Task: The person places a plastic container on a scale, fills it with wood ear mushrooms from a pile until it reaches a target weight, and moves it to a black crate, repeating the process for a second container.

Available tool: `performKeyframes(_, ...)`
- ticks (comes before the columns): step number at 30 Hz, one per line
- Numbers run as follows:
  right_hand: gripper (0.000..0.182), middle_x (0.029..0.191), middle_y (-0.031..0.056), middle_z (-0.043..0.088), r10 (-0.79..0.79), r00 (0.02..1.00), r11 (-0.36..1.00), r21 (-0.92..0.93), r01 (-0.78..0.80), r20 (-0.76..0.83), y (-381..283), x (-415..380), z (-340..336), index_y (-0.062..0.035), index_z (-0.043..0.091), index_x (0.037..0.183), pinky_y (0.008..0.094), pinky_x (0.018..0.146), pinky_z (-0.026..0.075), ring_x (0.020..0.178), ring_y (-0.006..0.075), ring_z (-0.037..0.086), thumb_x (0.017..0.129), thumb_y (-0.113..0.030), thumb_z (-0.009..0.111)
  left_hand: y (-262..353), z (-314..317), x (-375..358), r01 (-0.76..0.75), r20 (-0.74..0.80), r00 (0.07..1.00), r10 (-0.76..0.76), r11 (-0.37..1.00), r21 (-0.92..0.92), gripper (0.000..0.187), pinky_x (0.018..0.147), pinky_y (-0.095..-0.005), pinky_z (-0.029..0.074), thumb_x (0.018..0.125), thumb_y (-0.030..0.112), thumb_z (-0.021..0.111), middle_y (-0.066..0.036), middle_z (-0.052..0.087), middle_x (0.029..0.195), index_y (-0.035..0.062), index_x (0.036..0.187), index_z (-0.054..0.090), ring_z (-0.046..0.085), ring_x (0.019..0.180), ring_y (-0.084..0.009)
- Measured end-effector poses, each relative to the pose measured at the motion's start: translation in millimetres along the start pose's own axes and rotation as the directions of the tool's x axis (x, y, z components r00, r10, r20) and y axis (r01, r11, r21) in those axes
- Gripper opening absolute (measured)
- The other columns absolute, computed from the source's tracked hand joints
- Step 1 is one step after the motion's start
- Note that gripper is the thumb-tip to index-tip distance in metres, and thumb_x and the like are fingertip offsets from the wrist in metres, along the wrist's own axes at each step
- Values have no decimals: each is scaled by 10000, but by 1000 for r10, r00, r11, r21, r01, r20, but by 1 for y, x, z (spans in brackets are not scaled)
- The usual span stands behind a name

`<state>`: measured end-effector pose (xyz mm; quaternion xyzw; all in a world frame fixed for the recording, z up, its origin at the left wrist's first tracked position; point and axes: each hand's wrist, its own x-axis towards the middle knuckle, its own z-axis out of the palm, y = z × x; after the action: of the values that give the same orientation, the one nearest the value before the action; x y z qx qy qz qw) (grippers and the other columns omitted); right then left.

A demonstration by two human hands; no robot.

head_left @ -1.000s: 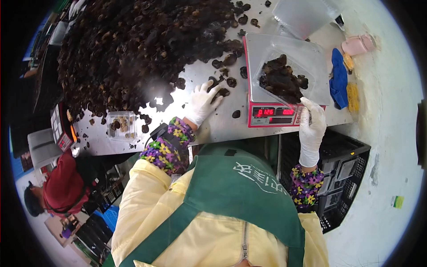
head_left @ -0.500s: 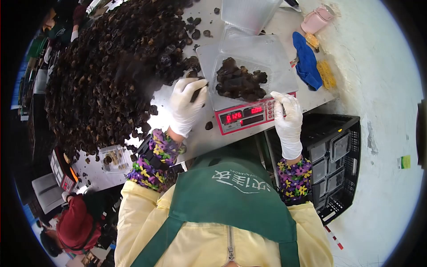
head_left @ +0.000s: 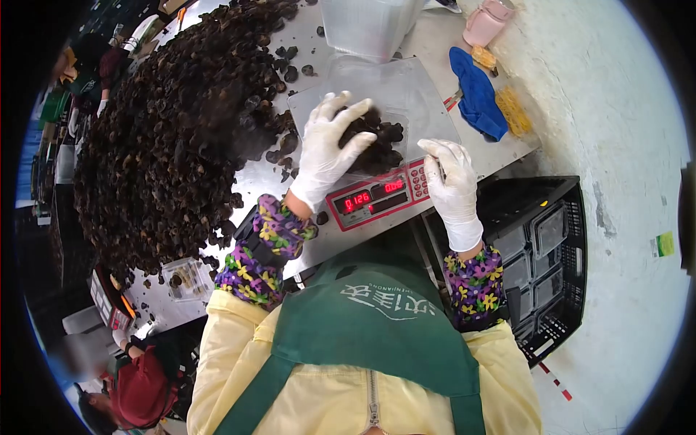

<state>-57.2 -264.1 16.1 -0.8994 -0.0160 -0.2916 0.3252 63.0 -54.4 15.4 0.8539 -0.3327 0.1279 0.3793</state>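
My gloved left hand (head_left: 328,154) is open, fingers spread over the near left part of a clear plastic box on the scale. Dark brown, wrinkled mushroom-like pieces (head_left: 384,145) lie in that box, partly covered by the hand. The weighing scale (head_left: 377,201) has a red front panel with lit red digits and a metal top. To the right of the box, by the scale's keypad, is my gloved right hand (head_left: 454,190). Its fingers are curled together; whatever they may hold is hidden.
A large heap of the same dark pieces (head_left: 167,152) covers the table's left side. Stacked clear boxes (head_left: 370,25) stand behind the scale. A blue cloth (head_left: 478,94) and pink bottle (head_left: 488,23) are at right. A black crate (head_left: 562,254) holds several boxes. Another person (head_left: 145,388) is at lower left.
My left hand has moved right from the heap's edge to above the box, and its curled fingers have spread. My right hand stays beside the scale. The view has shifted slightly.
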Motion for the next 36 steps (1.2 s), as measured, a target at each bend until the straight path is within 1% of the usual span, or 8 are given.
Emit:
performKeyframes(5, 255, 1051, 91, 685, -15, 1000, 1000, -4, 15, 10, 3, 11, 5, -86, 705, 1084, 406, 906, 473, 996, 301, 617, 838, -36, 661, -1, -24, -31, 178, -130, 967, -219, 946, -272, 363, 1072, -385, 406, 987, 261, 617, -168, 559, 1335, 90, 1308, 633, 501, 1280, -299)
performKeyframes(16, 248, 1081, 99, 692, 13, 998, 999, -38, -11, 54, 10, 17, 6, -83, 712, 1087, 401, 946, 470, 1045, 298, 623, 848, -46, 659, -37, -43, -107, 443, -290, 797, -530, 839, -316, 238, 1007, -357, 440, 956, 63, 613, -128, 654, 1146, 28, 1186, 660, 580, 1120, -253)
performKeyframes(22, 262, 1075, 82, 689, -79, 992, 996, -38, 83, 102, -4, 32, 24, -108, 710, 1084, 388, 936, 473, 1062, 278, 615, 829, -66, 670, 2, -40, -73, 328, -307, 890, -338, 941, -86, 329, 994, -385, 445, 839, 47, 693, -85, 667, 1127, 114, 1161, 687, 578, 1118, -279)
performKeyframes(26, 262, 1151, 22, 663, -164, 957, 971, -133, 200, 241, -7, 31, 55, -201, 694, 1110, 486, 1065, 362, 1208, 282, 538, 851, -228, 663, 33, -16, -38, 6, -112, 993, 23, 969, 246, 303, 1022, -434, 392, 813, 192, 750, -49, 668, 1114, 167, 1113, 718, 570, 1155, -265)
performKeyframes(28, 271, 1156, 23, 664, -121, 958, 926, -319, 203, 258, 0, 19, 62, -216, 693, 1118, 508, 1076, 347, 1227, 282, 524, 848, -237, 667, 17, 0, -36, 73, -165, 986, -26, 957, 281, 203, 991, -421, 379, 835, 229, 732, 11, 685, 1034, 197, 1035, 737, 571, 1091, -249)
performKeyframes(30, 283, 1165, 25, 665, -82, 971, 931, -330, 156, 225, 4, 16, 56, -211, 690, 1131, 499, 1077, 350, 1228, 284, 523, 849, -230, 667, 2, 0, -34, 247, -255, 951, -173, 922, 297, 174, 973, -434, 377, 836, 238, 709, 17, 680, 995, 185, 1001, 728, 564, 1078, -240)
performKeyframes(32, 295, 1174, 27, 666, -31, 979, 936, -337, 99, 200, 9, 13, 52, -207, 686, 1144, 491, 1078, 352, 1229, 286, 521, 850, -223, 667, -5, 3, -39, 236, -275, 950, -151, 921, 310, 180, 964, -425, 384, 837, 220, 706, -13, 677, 1014, 176, 1009, 738, 566, 1046, -252)
performKeyframes(36, 310, 1155, 71, 677, -103, 975, 990, -73, 119, 198, 6, 26, 42, -144, 681, 1161, 456, 1064, 376, 1175, 317, 550, 852, -158, 660, 1, -4, -43, 219, -176, 967, -184, 953, 210, 327, 970, -426, 403, 839, 180, 700, -60, 666, 1100, 151, 1165, 698, 570, 1062, -285)
